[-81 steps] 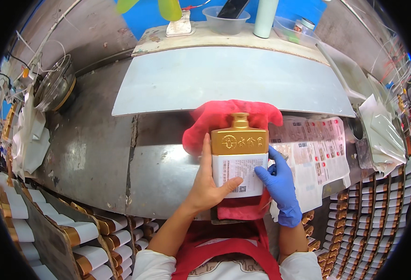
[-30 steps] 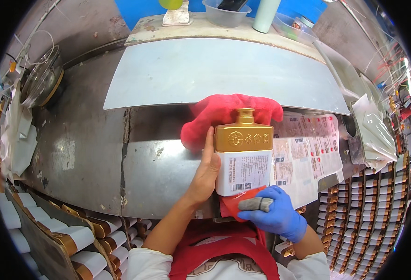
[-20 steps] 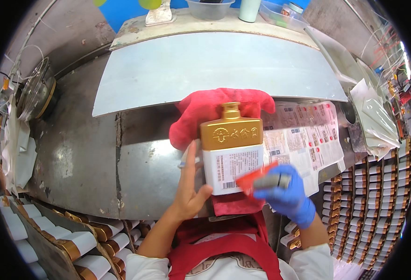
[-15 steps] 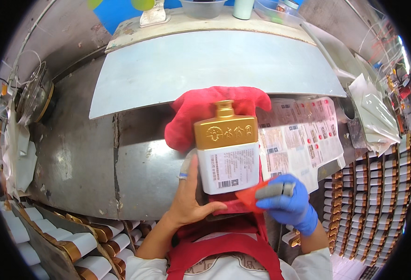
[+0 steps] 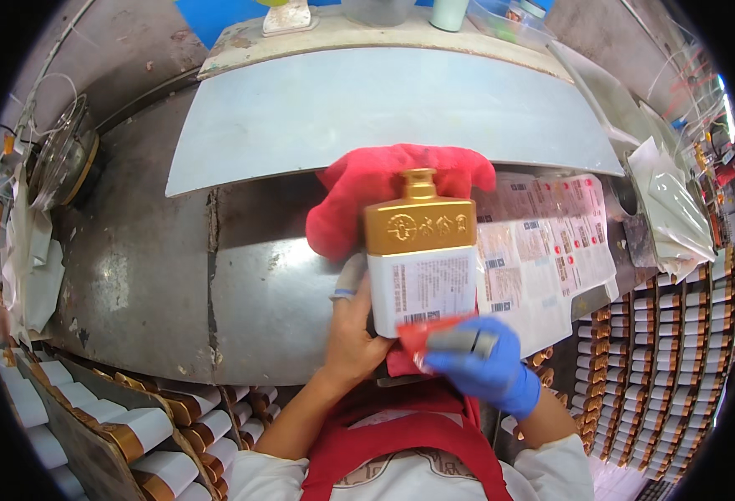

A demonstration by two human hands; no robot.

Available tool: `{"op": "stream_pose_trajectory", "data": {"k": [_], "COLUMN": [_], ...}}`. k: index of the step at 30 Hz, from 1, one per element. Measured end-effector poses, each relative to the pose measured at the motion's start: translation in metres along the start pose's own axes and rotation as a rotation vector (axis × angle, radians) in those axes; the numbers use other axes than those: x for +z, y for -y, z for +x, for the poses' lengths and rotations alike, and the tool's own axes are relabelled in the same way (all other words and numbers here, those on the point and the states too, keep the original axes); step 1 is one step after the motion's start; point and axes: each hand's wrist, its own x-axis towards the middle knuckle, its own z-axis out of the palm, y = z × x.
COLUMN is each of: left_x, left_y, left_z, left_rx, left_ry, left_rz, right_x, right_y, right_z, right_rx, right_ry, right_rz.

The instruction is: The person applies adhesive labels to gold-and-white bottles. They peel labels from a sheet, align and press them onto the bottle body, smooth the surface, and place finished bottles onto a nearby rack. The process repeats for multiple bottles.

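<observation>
Pointing neck-first, the bottle (image 5: pixel 421 232) has its long axis straight ahead.

There is one labelled bottle (image 5: pixel 423 271), one scraper (image 5: pixel 414 336), one red cloth (image 5: pixel 334 224) and two tubs (image 5: pixel 378 10).

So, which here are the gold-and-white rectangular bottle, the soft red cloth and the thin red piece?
Gold-and-white rectangular bottle (image 5: pixel 422 280): head view, on its white, labelled lower front.
Soft red cloth (image 5: pixel 337 220): head view, on its left fold.
Thin red piece (image 5: pixel 415 337): head view, on its exposed left part.
</observation>
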Motion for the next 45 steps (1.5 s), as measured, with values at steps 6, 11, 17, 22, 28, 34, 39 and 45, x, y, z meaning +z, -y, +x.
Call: {"op": "stream_pose_trajectory", "data": {"k": [6,11,17,22,28,34,39,45], "left_x": [0.002,0.002,0.006,-0.005,0.003,0.022,0.026,0.032], "left_y": [0.002,-0.002,0.001,-0.030,-0.077,-0.052,-0.049,-0.043], "left_z": [-0.003,0.000,-0.003,-0.006,0.007,0.009,0.007,0.007], "left_rx": [0.023,0.016,0.022,0.033,0.469,0.349,0.317,0.334], "left_ry": [-0.047,-0.040,-0.087,-0.192,-0.161,-0.052,-0.060,-0.050], "left_rz": [0.015,-0.049,-0.051,0.085,0.544,0.626,0.574,0.515], "right_x": [0.005,-0.003,-0.004,-0.028,-0.036,-0.023,-0.006,-0.007], "right_y": [-0.008,-0.039,-0.020,-0.003,-0.024,-0.026,-0.032,-0.040], "right_z": [0.044,0.096,-0.015,-0.059,-0.040,-0.038,-0.035,-0.037], "right_rx": [0.185,0.005,0.041,0.523,0.813,0.965,0.807,0.726], "right_ry": [-0.068,-0.277,-0.198,-0.261,-0.650,-0.363,-0.254,-0.247], "right_rz": [-0.072,-0.277,-0.041,0.204,0.743,0.626,0.365,0.351]}}
